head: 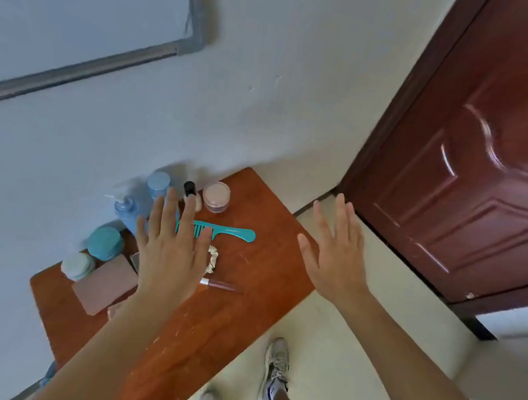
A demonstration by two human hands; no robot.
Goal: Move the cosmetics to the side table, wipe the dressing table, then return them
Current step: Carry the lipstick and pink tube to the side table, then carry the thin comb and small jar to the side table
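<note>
Our left hand is hovering over the teal comb, our right hand beside the table, both spread flat, holding nothing.

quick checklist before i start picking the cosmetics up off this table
1. Hands free: ok. The left hand and right hand are open and hold nothing.
2. Table cleared for wiping: not ok. The comb, scrunchie, lip gloss tube, pink jar and blue pump bottle are on it.
3. Bottles and jars upright: ok, as far as visible.
4. Loose items secure: cannot tell. The lip gloss tube lies flat and might roll.
5. Side table located: cannot tell, none in view.
6. Wiping cloth ready: cannot tell, none in view.
</note>
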